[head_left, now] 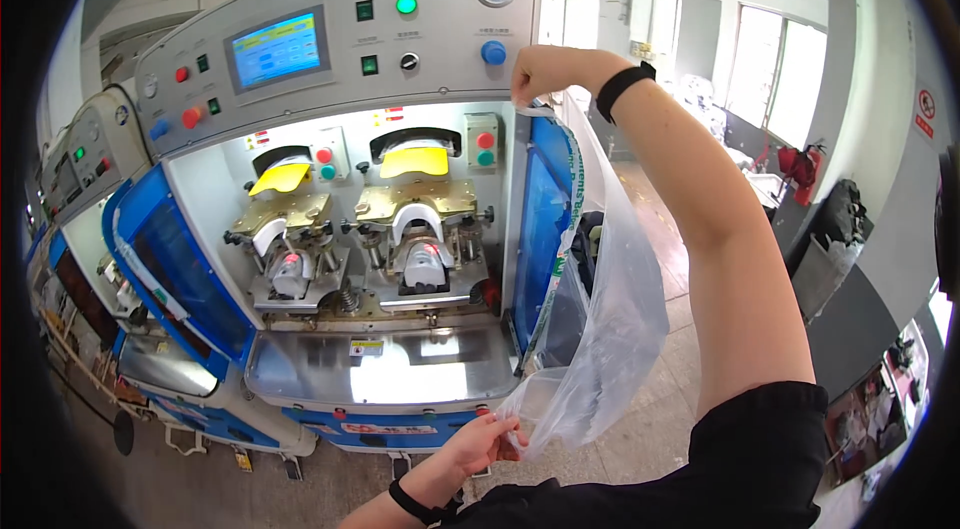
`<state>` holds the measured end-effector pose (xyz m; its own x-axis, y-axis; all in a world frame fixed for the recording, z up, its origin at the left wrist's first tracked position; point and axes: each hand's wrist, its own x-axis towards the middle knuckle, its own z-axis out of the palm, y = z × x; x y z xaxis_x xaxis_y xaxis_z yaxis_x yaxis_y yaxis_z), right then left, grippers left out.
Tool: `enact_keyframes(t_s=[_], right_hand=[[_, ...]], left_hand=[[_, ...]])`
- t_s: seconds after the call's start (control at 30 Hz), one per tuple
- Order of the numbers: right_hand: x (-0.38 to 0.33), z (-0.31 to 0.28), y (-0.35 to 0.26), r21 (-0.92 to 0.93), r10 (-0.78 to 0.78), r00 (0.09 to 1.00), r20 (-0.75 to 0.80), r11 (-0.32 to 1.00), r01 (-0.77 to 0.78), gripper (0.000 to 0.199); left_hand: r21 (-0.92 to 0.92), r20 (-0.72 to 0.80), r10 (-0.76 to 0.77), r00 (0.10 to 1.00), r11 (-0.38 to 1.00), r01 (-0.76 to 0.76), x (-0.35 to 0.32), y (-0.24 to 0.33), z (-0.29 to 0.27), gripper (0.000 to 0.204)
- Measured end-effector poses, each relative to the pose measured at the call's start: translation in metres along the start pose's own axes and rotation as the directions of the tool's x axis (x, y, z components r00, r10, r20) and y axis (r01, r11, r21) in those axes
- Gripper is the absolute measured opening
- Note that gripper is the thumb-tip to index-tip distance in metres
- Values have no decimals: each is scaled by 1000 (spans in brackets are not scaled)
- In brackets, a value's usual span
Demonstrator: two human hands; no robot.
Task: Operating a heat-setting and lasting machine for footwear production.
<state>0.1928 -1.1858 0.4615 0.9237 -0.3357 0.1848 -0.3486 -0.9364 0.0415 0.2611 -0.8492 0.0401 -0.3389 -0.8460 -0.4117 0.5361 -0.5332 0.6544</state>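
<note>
A large translucent plastic bag (625,299) with green print along one edge hangs beside the machine's right blue door. High up at the door's top corner, my right hand (545,75) is closed on the bag's upper end, its arm raised and bent. Lower down, in front of the steel ledge, my left hand (485,444) grips the bag's bottom corner between thumb and fingers. The plastic stretches between both hands. Something dark shows behind the bag, but I cannot make out what it is. Each wrist wears a black band.
The grey machine (440,29) ahead has a lit screen (277,49), buttons and a gauge. Inside stand two metal moulds (424,266) below yellow pads (414,162). A steel ledge (380,369) juts out in front. A similar machine is at left; a red extinguisher (805,174) hangs at right.
</note>
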Motion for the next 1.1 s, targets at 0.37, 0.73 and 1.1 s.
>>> enact_keyframes(t_s=[0.37, 0.73, 1.1], right_hand=[[-33, 43, 61, 854, 176, 941, 287, 398, -335, 28], [-189, 254, -3, 960, 617, 785, -58, 251, -126, 15], [-333, 335, -21, 13, 547, 774, -319, 819, -573, 85]], left_hand=[[-23, -42, -71, 997, 997, 70, 32, 0, -8, 18], [224, -419, 21, 908, 971, 82, 89, -27, 7, 27], [694, 415, 453, 789, -718, 48, 154, 65, 150, 17]])
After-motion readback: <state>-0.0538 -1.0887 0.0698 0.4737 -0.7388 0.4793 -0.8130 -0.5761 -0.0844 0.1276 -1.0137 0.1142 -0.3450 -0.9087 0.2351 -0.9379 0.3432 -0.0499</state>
